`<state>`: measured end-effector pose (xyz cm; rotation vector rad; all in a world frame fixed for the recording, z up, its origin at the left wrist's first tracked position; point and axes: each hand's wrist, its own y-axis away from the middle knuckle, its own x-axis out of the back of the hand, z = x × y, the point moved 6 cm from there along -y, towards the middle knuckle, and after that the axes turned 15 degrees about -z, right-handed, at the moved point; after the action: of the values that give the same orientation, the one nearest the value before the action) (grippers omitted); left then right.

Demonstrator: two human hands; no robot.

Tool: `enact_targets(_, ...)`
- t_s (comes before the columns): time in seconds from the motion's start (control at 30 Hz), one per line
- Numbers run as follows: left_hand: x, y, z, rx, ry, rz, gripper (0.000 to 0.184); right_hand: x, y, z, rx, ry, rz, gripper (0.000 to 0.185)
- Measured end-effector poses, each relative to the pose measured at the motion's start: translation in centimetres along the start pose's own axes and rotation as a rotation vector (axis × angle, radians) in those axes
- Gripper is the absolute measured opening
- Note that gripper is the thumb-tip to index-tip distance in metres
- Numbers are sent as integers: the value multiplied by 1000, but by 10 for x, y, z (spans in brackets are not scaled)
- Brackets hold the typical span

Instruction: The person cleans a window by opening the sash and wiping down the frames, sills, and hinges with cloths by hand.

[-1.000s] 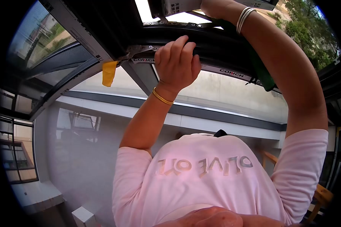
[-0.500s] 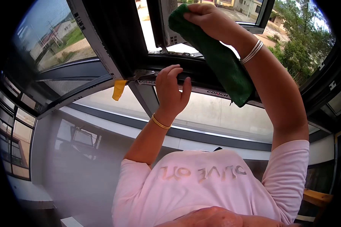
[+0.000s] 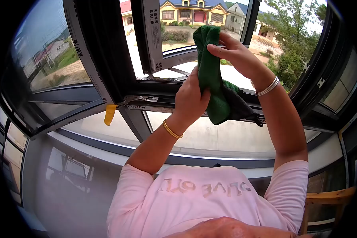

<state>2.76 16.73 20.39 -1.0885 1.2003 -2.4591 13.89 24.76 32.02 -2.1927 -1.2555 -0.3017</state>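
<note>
A green cloth (image 3: 211, 77) with a dark grey underside hangs folded in front of the open window, its darker end trailing to the lower right. My left hand (image 3: 191, 97) pinches its left edge, thumb in front and the fingers partly hidden by the fabric. Near the top, my right hand (image 3: 238, 55) grips the right side of the cloth, thumb laid on the green face. Behind both hands runs the black lower window frame (image 3: 170, 88). The opened sash (image 3: 152, 43) stands above and left of the cloth.
A metal hinge arm (image 3: 137, 98) sits on the frame, and a yellow strip (image 3: 110, 114) hangs at the corner. Another window pane (image 3: 47, 43) is at the left. Below the frame lies a pale ledge (image 3: 242, 137). A wooden chair (image 3: 329, 197) stands at lower right.
My right hand has come lower with the cloth. My left hand, apart from it with spread fingers before, now holds its left edge. The cloth is more folded and its grey side shows.
</note>
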Motion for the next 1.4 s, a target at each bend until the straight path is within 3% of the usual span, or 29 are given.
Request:
enact_targets(0.13, 0, -8, 19, -65, -163, 30, 65, 5, 20, -6, -200, 209, 38, 66)
enact_targets(0.23, 1, -17, 27, -31, -188, -53, 62, -4, 40, -2, -58, 131, 107, 71)
enact_targets(0.3, -3, -22, 24, 4, -149, -102, 61, -4, 52, 21, -31, 8, 147, 67)
enact_targets(0.37, -6, -26, 23, -11, -92, -75, 57, -2, 70, 46, -67, -297, 336, 58)
enact_targets(0.4, -8, -27, 22, -11, -86, -75, 57, -3, 77, 57, -5, -361, 395, 46)
enact_targets(0.43, -10, -28, 20, 1, -44, -67, 56, -2, 80, 70, -8, -357, 396, 46)
enact_targets(0.47, -13, -29, 19, 13, -2, -60, 54, 6, 88, 70, 69, 15, 493, 44)
enact_targets(0.57, -23, -33, 28, -9, 86, -59, 53, 1, 89, 61, 120, 130, 549, 41)
enact_targets(0.63, -34, -26, 44, -135, 91, -116, 59, 0, 90, 60, 210, -423, 697, 39)
enact_targets(0.67, -35, -20, 50, -179, 93, -171, 61, 10, 87, 63, 259, -524, 814, 38)
enact_targets(0.77, -12, -1, 51, -314, 78, -196, 62, 52, 82, 67, 207, -676, 756, 45)
enact_targets(0.83, 11, 13, 30, -412, 21, -140, 58, 131, 104, 103, 86, -528, 615, 45)
enact_targets(0.93, 46, 33, -8, -319, -256, 3, 41, 209, 123, 138, -147, -276, 886, 38)
enact_targets(0.97, 49, 37, -17, -260, -354, 54, 40, 220, 122, 143, -190, -175, 921, 35)
enact_targets(1.0, 48, 41, -26, -209, -412, 54, 38, 227, 112, 155, -230, -169, 747, 30)
enact_targets(1.03, 46, 43, -35, -153, -469, 54, 37, 221, 99, 160, -270, -176, 753, 24)
enact_targets(1.1, 38, 47, -37, -147, -571, 14, 34, 205, 81, 174, -503, -273, 674, 15)
enact_targets(1.17, 35, 48, -39, -140, -619, 30, 31, 199, 65, 185, -689, -265, 754, 10)
enact_targets(1.3, 36, 46, -38, -110, -658, 49, 29, 255, 50, 256, -768, -227, 704, 2)
enact_targets(1.4, 34, 47, -40, -75, -679, 42, 30, 295, 43, 301, -764, -163, 857, 10)
